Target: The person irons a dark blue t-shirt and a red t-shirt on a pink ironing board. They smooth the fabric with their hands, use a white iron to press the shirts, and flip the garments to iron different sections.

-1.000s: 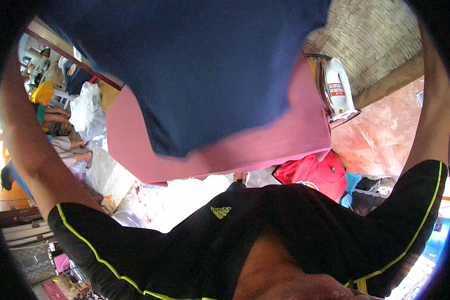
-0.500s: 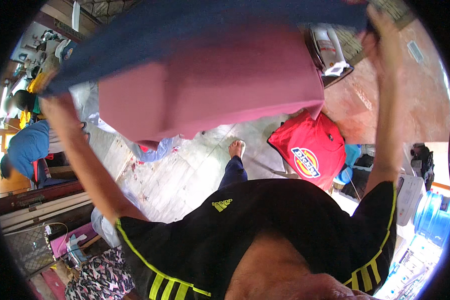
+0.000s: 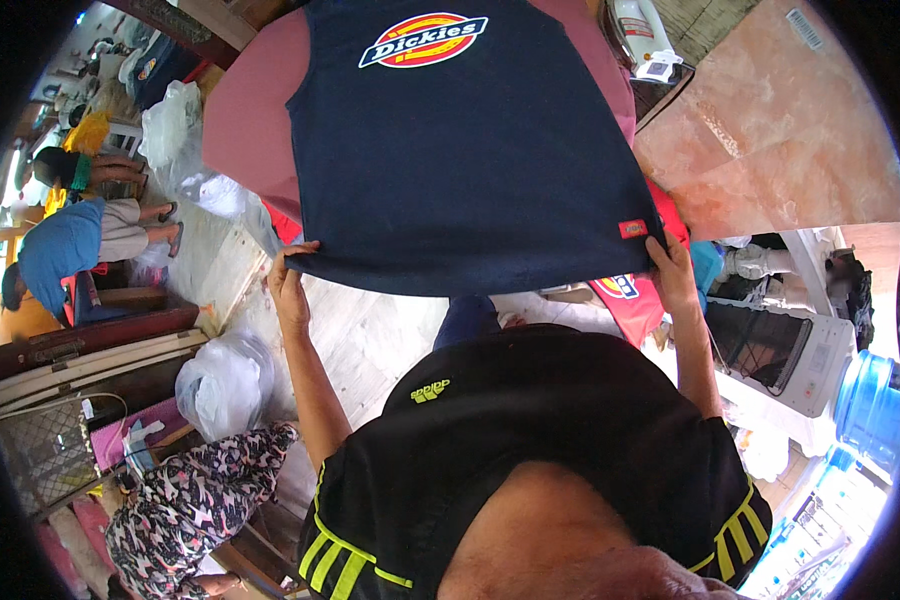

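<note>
A dark navy sleeveless shirt (image 3: 460, 170) is spread out in front of me over a pink cloth-covered surface (image 3: 245, 120), its coloured oval print facing up at the far end. Its bottom hem hangs toward me past the pink edge. At the hem's left corner, my left hand (image 3: 291, 288) pinches the fabric between thumb and fingers. My right hand (image 3: 676, 272) grips the opposite corner, beside a small red tag (image 3: 633, 229). Partly hidden behind the hem and my right hand is a red printed garment (image 3: 638, 308).
A marbled pinkish board (image 3: 780, 130) lies to the right, with a white iron-like device (image 3: 645, 35) by its far corner. Clear plastic bags (image 3: 225, 385) stand on the left. A person in blue (image 3: 65, 240) and one in patterned clothing (image 3: 205, 500) are nearby. Blue water jugs (image 3: 870, 410) stand right.
The navy shirt has come down from a raised, blurred sweep and now lies flat over the pink surface. Both my hands have moved toward me and closer together, still gripping the shirt.
</note>
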Demonstrator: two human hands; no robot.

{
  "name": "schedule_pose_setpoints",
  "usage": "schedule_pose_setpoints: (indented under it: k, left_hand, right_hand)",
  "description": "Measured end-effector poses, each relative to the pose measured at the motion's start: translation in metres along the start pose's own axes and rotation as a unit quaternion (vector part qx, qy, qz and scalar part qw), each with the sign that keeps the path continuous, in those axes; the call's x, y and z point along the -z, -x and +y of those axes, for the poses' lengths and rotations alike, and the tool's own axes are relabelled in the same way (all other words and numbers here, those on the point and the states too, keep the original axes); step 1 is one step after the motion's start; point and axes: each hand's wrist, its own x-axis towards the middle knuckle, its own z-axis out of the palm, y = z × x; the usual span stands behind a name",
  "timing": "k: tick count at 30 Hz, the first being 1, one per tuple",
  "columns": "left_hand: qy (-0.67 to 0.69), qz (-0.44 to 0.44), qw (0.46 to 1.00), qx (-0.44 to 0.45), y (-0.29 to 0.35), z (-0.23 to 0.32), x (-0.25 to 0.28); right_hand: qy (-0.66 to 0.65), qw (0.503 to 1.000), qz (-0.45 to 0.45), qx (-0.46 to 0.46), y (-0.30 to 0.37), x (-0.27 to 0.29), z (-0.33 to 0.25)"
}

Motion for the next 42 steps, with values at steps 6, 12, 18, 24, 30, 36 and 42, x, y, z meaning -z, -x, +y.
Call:
schedule_pose_setpoints:
  k: [6, 12, 18, 24, 30, 36, 42]
  left_hand:
    - [-0.052, -0.036, 0.994, 0.094, 0.037, 0.004, 0.011]
    - [-0.206, 0.102, 0.973, 0.019, -0.042, -0.029, -0.009]
    - [-0.393, 0.188, 0.896, -0.083, -0.170, -0.022, -0.038]
    - [-0.466, 0.163, 0.869, -0.036, -0.217, -0.027, -0.043]
    - [-0.433, 0.163, 0.886, 0.044, -0.226, -0.022, -0.042]
    - [-0.447, 0.092, 0.886, 0.082, -0.250, -0.008, -0.040]
    - [-0.528, 0.093, 0.835, -0.128, -0.359, -0.025, -0.062]
  right_hand:
    - [-0.036, 0.992, -0.049, -0.109, 0.039, 0.017, 0.029]
    - [0.565, 0.801, -0.032, 0.195, -0.078, 0.057, 0.059]
    - [0.529, 0.744, 0.103, 0.395, -0.245, -0.076, -0.079]
    - [0.592, 0.675, 0.232, 0.374, -0.339, -0.109, -0.075]
    - [0.482, 0.802, 0.203, 0.290, -0.340, -0.105, -0.080]
    - [0.485, 0.839, 0.158, 0.191, -0.345, -0.093, -0.095]
    - [0.515, 0.790, 0.055, 0.329, -0.431, -0.142, -0.152]
